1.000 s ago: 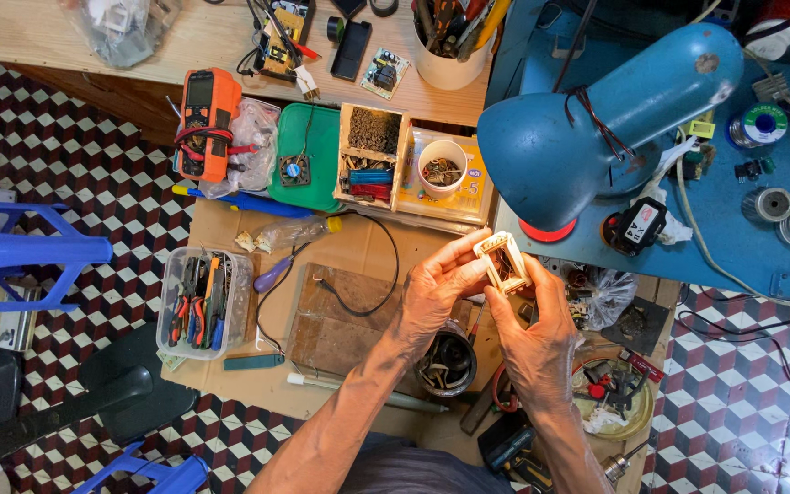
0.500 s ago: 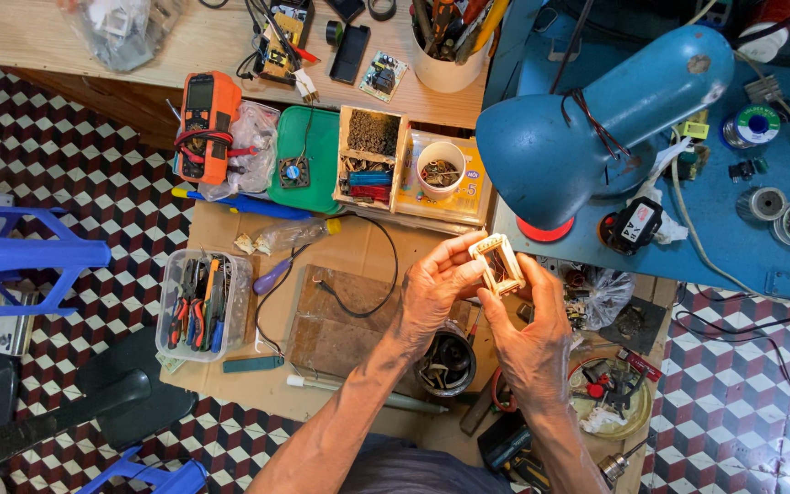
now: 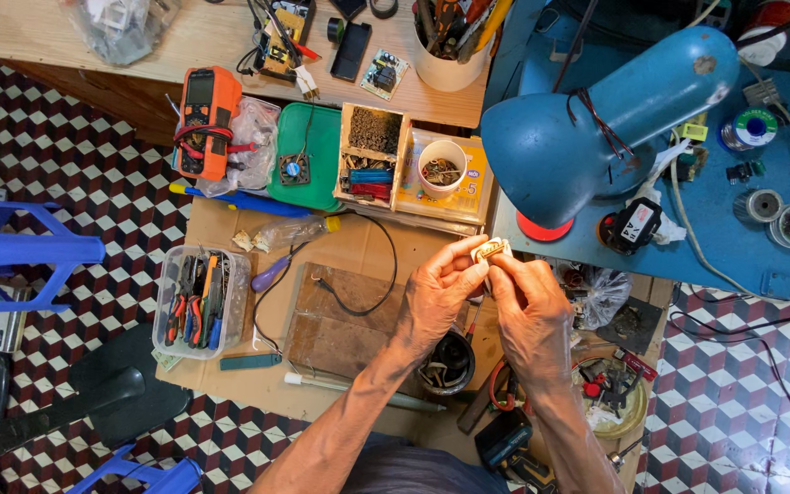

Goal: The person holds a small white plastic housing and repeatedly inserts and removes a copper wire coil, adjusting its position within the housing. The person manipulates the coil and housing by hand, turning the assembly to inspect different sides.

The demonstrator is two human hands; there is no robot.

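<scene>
We hold the small cream plastic part (image 3: 489, 250) up over the cluttered surface (image 3: 358, 252), just below the blue lamp (image 3: 596, 128), pinched between the fingers of our left hand (image 3: 433, 297) and right hand (image 3: 530, 311), with handling seemingly midway and nothing set down.
</scene>
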